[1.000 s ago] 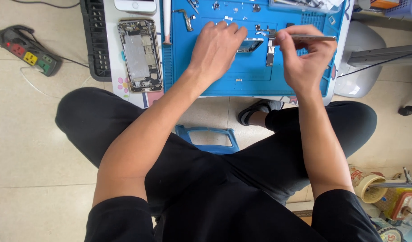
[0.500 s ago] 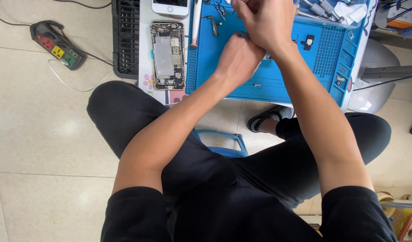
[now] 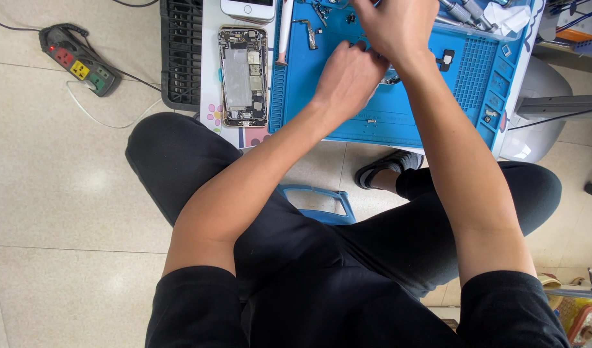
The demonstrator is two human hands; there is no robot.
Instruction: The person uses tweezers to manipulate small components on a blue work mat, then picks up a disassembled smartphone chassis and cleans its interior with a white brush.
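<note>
In the head view, the left hand (image 3: 347,80) and the right hand (image 3: 396,29) are brought together over the blue work mat (image 3: 386,122) on the tabletop, where a small metal part (image 3: 391,79) just shows between them. Whether either grip is closed on it cannot be told. The part is judged light, thin and easily bent, best pinched by its edges. An opened phone (image 3: 243,76) lies left of the mat.

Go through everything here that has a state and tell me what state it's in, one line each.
opened phone: back off, insides exposed, lying flat beside the blue mat
power strip: red light on
left hand: curled, on the mat
right hand: fingers bent, contents hidden
white phone: screen up
</note>
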